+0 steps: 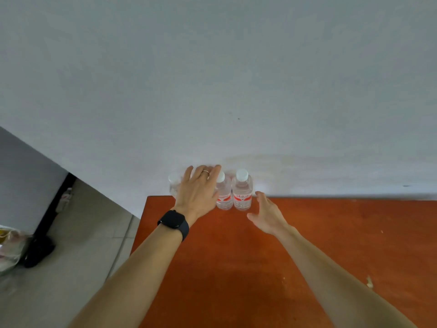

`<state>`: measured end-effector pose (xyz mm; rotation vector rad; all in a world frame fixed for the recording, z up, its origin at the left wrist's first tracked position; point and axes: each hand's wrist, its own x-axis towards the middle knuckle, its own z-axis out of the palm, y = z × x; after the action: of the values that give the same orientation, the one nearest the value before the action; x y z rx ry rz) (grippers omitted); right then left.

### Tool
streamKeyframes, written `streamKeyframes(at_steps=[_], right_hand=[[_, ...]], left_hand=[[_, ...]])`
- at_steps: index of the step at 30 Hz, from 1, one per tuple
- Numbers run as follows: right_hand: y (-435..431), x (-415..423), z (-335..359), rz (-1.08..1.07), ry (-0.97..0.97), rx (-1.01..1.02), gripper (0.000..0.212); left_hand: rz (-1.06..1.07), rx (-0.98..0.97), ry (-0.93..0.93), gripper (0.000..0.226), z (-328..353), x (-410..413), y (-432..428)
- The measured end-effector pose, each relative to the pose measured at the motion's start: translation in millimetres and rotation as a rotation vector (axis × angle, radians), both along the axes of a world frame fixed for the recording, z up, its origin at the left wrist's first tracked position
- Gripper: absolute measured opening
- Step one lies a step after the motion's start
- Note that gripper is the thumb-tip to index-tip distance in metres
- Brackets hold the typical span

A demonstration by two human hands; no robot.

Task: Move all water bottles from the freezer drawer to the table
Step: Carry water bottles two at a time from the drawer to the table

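Water bottles stand upright in a row at the far edge of the orange table, tight against the pale wall. The left hand reaches over the row with its fingers straight and slightly spread, holding nothing; whether it touches a bottle below it cannot be told. A clear bottle peeks out just left of that hand, and a red-labelled bottle sits just to its right, partly covered by the fingers. The right-most bottle, also red-labelled and white-capped, stands between the two hands. The right hand hovers near it, open with thumb apart, not touching. A black watch wraps the left wrist, and a ring shows on one finger. Well left of the hands, on the tiled floor, lie a plastic bag and a dark object.
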<state>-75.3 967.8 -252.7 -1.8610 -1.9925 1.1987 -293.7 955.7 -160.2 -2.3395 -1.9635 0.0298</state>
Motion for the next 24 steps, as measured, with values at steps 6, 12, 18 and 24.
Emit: streamKeyframes(at_steps=[6,12,18,24], right_hand=[[-75,49,65,-0.018,-0.042,0.145,0.045],[-198,127,130,-0.182,-0.110,0.353,0.036],[-335,214,166,-0.471,-0.310,0.478,0.031],[-495,287,187,-0.832,-0.488,0.467,0.046]], left_hand=[[-0.122,0.064,-0.169,0.052,5,37,-67],[-0.226,-0.198,-0.423,0.053,-1,117,-132],[-0.522,-0.247,-0.462,0.047,17,245,-187],[-0.899,-0.233,-0.416,0.044,56,379,-281]])
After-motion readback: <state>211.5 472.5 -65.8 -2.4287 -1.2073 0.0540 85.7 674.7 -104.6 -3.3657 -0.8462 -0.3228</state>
